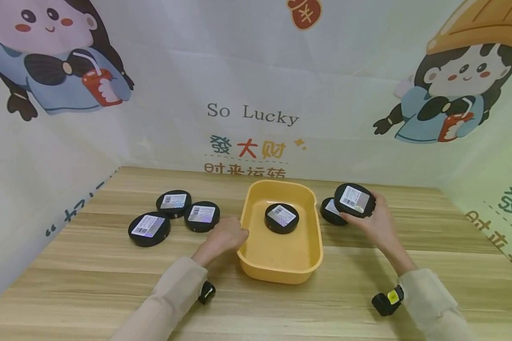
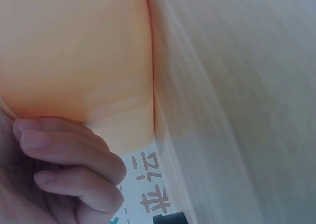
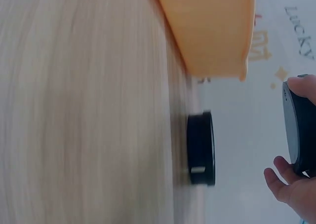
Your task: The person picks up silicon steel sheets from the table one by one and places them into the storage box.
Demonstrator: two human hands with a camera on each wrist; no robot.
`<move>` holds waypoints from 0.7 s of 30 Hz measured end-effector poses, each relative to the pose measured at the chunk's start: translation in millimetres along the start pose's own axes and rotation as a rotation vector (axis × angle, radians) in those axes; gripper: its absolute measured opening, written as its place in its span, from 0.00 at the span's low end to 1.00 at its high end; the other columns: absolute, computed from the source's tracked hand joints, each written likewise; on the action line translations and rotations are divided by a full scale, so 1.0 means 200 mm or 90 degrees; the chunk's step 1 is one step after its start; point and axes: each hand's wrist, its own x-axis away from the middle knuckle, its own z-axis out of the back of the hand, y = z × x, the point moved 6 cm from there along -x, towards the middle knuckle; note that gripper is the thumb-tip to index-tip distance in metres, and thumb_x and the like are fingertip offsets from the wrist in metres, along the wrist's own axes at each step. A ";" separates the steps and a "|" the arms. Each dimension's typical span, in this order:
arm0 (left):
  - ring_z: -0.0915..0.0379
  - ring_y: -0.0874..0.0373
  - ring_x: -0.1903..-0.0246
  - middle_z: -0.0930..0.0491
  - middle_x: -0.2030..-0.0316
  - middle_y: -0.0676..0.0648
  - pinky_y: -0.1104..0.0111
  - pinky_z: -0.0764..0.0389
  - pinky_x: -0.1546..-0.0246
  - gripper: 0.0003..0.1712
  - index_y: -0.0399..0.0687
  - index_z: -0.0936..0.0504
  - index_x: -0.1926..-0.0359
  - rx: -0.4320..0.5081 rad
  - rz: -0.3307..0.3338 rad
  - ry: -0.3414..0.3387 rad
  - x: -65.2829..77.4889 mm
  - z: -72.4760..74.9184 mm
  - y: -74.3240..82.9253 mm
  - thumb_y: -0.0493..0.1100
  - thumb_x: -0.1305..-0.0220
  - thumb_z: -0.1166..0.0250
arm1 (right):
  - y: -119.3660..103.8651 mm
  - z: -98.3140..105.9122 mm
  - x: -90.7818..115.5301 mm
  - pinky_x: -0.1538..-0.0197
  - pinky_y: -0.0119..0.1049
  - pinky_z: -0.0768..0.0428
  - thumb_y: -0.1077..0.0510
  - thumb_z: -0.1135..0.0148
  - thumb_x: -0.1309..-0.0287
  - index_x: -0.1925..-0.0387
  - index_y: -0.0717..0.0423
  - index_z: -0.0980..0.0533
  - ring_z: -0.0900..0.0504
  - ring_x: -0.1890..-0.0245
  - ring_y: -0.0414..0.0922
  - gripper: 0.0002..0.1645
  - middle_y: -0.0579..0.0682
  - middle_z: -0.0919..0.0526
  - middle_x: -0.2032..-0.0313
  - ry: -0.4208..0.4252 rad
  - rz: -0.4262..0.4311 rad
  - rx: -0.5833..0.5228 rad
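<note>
A yellow plastic bin (image 1: 277, 258) stands in the middle of the table, with one round black puck (image 1: 281, 218) lying inside, its white barcode label up. At the bin's left rim my left hand (image 1: 226, 234) grips the edge; the left wrist view shows its curled fingers (image 2: 74, 150) against the outer wall. Right of the bin, my right hand (image 1: 373, 222) holds another black puck (image 1: 354, 200) by its edge, raised above the table with the label facing me. Behind it, partly covered, a further puck (image 1: 333, 212) rests on the tabletop; the right wrist view shows it side-on.
Left of the bin, three more black pucks (image 1: 173, 202) lie close together on the wooden table (image 1: 89, 284), labels up. A printed cloth (image 1: 256, 71) with cartoon figures and lettering hangs behind the table and along its sides.
</note>
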 end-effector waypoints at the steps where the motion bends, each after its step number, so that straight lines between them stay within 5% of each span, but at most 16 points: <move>1: 0.31 0.53 0.77 0.29 0.78 0.44 0.66 0.33 0.79 0.12 0.43 0.28 0.80 0.001 0.001 0.000 0.00 0.00 0.00 0.44 0.46 0.49 | -0.01 -0.01 0.01 0.42 0.54 0.41 0.49 0.31 0.60 0.38 0.70 0.53 0.40 0.43 0.62 0.57 0.71 0.41 0.43 -0.005 0.003 -0.003; 10: 0.32 0.53 0.77 0.28 0.78 0.44 0.66 0.33 0.79 0.12 0.43 0.28 0.80 0.001 0.003 0.001 0.00 0.00 0.00 0.45 0.45 0.49 | -0.13 -0.10 0.04 0.43 0.52 0.38 0.51 0.31 0.59 0.38 0.69 0.51 0.39 0.43 0.59 0.54 0.68 0.42 0.42 -0.054 0.043 -0.042; 21: 0.32 0.54 0.78 0.29 0.79 0.45 0.66 0.34 0.80 0.12 0.43 0.28 0.80 0.000 0.003 -0.003 0.00 0.00 0.00 0.44 0.45 0.49 | -0.22 -0.20 0.06 0.45 0.51 0.35 0.54 0.29 0.62 0.41 0.68 0.44 0.36 0.47 0.58 0.49 0.66 0.38 0.45 -0.047 0.124 -0.042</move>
